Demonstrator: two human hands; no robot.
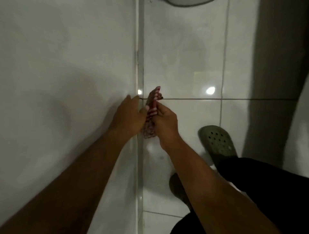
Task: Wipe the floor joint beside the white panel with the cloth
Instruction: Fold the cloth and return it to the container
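Observation:
A red-and-white patterned cloth [151, 113] hangs bunched between my two hands, just right of the floor joint [140, 70] that runs along the edge of the white panel [66, 66]. My right hand [164, 121] is closed around the cloth's middle. My left hand [129, 115] rests against the panel's edge and pinches the cloth's left side with its thumb; its fingertips reach past the joint. The cloth's top end pokes up over a grout line. Whether the cloth touches the floor I cannot tell.
White floor tiles [184, 58] with grey grout lines lie right of the joint. Two green perforated clogs [217, 143] stand on the tiles near my dark trouser legs [267, 192]. A dark vertical surface [280, 50] rises at the right, and a rounded white fixture [187, 2] shows at the top.

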